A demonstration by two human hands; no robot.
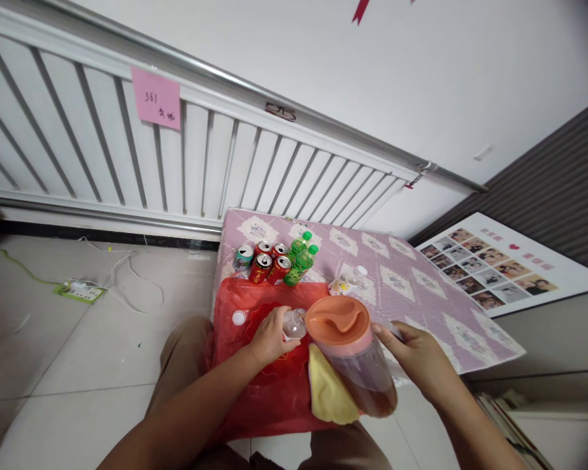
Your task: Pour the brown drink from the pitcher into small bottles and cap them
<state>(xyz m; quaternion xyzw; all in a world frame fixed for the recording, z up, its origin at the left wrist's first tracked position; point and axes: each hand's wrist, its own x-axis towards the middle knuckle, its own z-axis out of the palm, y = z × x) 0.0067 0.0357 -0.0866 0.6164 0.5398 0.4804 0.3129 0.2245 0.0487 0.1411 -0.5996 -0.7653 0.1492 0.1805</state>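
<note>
My left hand [270, 339] is closed around a small clear bottle [295, 324], its uncapped mouth towards the pitcher. My right hand [414, 356] grips the handle of a clear pitcher [367, 378] with an orange lid [340, 321]. The pitcher is tilted, its lid end beside the bottle's mouth, and brownish liquid lies low inside it. Whether liquid is flowing I cannot tell. A yellow cloth [329, 391] lies beside the pitcher on the red plastic sheet [259, 414]. A white cap [238, 318] rests on the sheet, left of my left hand.
Several drink cans [261, 269] and two green bottles [298, 266] stand at the back of the low table [396, 281]. Right of them is another clear bottle with a white cap [361, 271]. A power strip [80, 292] with cables lies on the floor at left. A white radiator [196, 150] runs behind.
</note>
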